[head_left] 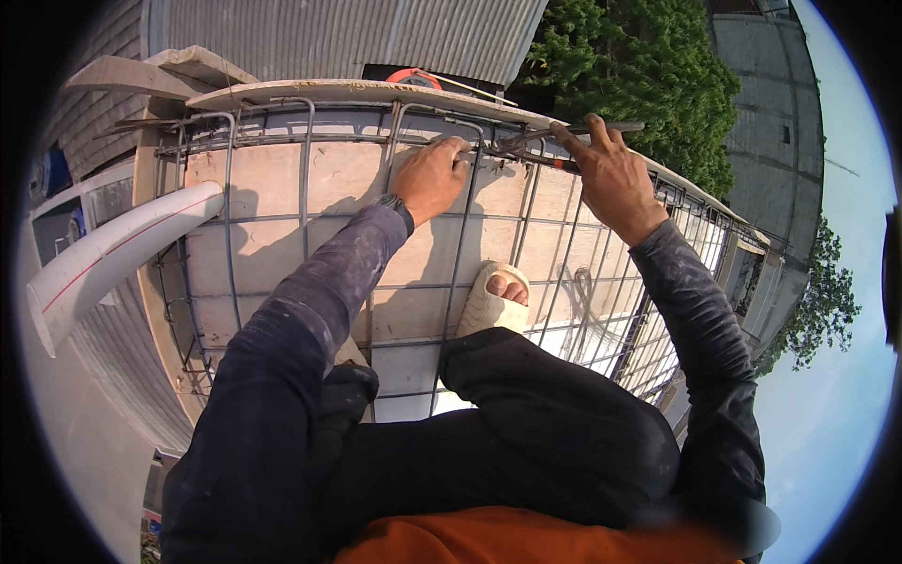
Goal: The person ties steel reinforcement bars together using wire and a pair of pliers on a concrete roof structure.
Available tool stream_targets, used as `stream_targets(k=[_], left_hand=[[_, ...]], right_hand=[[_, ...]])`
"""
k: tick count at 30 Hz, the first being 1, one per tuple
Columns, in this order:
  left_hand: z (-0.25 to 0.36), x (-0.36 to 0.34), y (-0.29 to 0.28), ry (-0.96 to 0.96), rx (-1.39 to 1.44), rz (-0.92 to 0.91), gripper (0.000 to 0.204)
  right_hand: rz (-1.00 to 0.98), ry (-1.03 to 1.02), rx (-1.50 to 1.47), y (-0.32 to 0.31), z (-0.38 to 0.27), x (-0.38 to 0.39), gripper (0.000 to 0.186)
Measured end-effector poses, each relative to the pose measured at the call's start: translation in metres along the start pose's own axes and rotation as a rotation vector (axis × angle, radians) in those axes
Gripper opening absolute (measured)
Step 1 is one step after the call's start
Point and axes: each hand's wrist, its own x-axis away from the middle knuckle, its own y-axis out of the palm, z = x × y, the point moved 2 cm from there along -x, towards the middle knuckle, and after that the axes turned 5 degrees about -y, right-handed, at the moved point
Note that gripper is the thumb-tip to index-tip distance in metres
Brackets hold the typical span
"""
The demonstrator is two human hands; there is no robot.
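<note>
My left hand (427, 180), fingers curled, is at the top of the steel rebar cage (229, 254), beside a bent upright bar; what its fingertips hold, if anything, is unclear. My right hand (615, 188) grips a dark metal tool (517, 144), apparently pincers with an orange-marked handle, against the upper bars near the board edge (357, 89). Pale plywood panels (263, 169) lie beneath the grid. My foot in a cream sandal (479, 305) stands among the bars, below and between my hands.
A white pipe (122, 249) with a red line juts out at the left over lower corrugated sheeting (442, 38). Leafy trees (639, 85) and a grey block building (770, 113) are beyond the top and right edges. Loose wire (587, 310) lies on the grid at right.
</note>
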Motion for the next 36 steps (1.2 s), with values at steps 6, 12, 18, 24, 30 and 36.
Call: stream_targets(k=[6, 12, 18, 24, 30, 36], left_hand=[[0.000, 0.001, 0.001, 0.006, 0.008, -0.039, 0.035], [-0.003, 0.008, 0.001, 0.014, 0.038, -0.057, 0.036], [0.011, 0.011, 0.001, -0.009, 0.056, -0.077, 0.033], [0.032, 0.023, 0.009, 0.284, -0.011, 0.112, 0.074], [0.094, 0.029, 0.054, 0.343, -0.088, 0.161, 0.106], [0.088, 0.007, 0.069, 0.330, -0.331, 0.053, 0.075]], right_hand=[[-0.050, 0.014, 0.014, 0.004, -0.014, -0.011, 0.074], [-0.066, 0.004, 0.015, 0.007, -0.015, -0.016, 0.074], [-0.113, 0.025, -0.021, 0.008, -0.023, -0.015, 0.062], [-0.343, -0.022, -0.018, 0.008, -0.024, -0.031, 0.030], [-0.917, 0.021, -0.638, 0.032, 0.022, -0.058, 0.034], [-1.052, 0.265, -0.977, 0.033, 0.018, -0.049, 0.032]])
